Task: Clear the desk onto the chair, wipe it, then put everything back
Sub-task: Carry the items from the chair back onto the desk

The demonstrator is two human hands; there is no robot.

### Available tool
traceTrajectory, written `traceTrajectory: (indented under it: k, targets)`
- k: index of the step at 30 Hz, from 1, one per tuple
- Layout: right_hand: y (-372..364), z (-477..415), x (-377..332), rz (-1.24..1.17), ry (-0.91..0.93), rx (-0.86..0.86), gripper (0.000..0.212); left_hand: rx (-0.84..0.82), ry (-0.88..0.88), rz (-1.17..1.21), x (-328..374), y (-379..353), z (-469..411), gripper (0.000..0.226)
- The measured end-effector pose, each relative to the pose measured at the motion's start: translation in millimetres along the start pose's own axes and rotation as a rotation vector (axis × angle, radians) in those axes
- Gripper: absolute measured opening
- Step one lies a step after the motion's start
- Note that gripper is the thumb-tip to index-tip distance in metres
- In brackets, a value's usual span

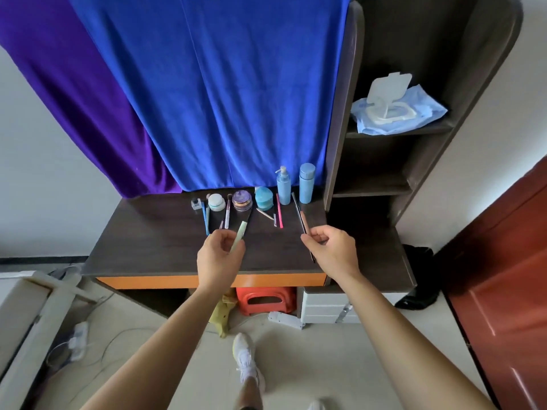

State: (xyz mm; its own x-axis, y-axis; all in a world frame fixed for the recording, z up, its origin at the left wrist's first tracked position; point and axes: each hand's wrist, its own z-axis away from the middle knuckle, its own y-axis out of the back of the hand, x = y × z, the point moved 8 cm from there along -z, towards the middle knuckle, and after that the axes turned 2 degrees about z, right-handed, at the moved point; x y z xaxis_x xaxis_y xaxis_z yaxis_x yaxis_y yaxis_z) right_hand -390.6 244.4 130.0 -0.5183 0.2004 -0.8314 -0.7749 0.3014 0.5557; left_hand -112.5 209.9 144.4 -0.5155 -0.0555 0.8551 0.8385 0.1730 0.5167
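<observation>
On the dark desk (148,232) a row of cosmetics lines the back edge: a white jar (216,202), a purple jar (242,200), a teal jar (263,197), a blue pump bottle (283,187) and a blue capped bottle (306,183). Thin brushes and pencils lie in front, among them a pink pencil (279,211). My left hand (219,255) pinches a pale green stick (238,239) above the desk's middle. Further right, my right hand (333,251) pinches thin dark brushes (299,214) that stretch toward the bottles.
A blue cloth (236,90) and a purple cloth (74,84) hang behind the desk. A shelf unit on the right holds an open wet-wipe pack (396,108). Under the desk stand a red stool (265,300) and white drawers (328,306). A red door (509,276) is at right.
</observation>
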Motion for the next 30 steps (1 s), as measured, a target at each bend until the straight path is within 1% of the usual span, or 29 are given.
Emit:
traceTrajectory:
  k: [5, 10, 13, 15, 18, 21, 24, 26, 28, 30]
  targets:
    - [-13, -51, 14, 0.071, -0.105, 0.002, 0.007, -0.096, 0.058, -0.017, -21, -40, -66, 0.003]
    - [-30, -110, 21, 0.132, -0.219, 0.043, 0.009, -0.209, 0.044, -0.063, -32, -81, -138, 0.007]
    - [-55, -133, 38, 0.161, -0.303, -0.001, 0.008, -0.278, 0.053, -0.101, -46, -106, -162, 0.007]
    - [-72, -143, 54, 0.137, -0.368, -0.031, 0.008, -0.3, 0.102, -0.132, -61, -121, -167, 0.01]
    - [-91, -162, 78, 0.106, -0.434, -0.052, 0.008, -0.296, 0.224, -0.133, -89, -140, -167, 0.014]
    - [-110, -188, 99, 0.116, -0.453, -0.106, 0.008, -0.261, 0.346, -0.153, -115, -157, -165, 0.006]
    - [-127, -207, 122, 0.117, -0.467, -0.134, 0.007, -0.235, 0.422, -0.202, -135, -174, -162, 0.005]
    - [-138, -213, 136, 0.13, -0.474, -0.172, 0.011, -0.235, 0.448, -0.229, -144, -186, -159, 0.007]
    - [-145, -211, 146, 0.171, -0.479, -0.236, 0.029, -0.241, 0.449, -0.276, -147, -194, -154, 0.012]
    - [-147, -207, 152, 0.218, -0.457, -0.277, 0.043, -0.252, 0.428, -0.312, -147, -199, -152, 0.024]
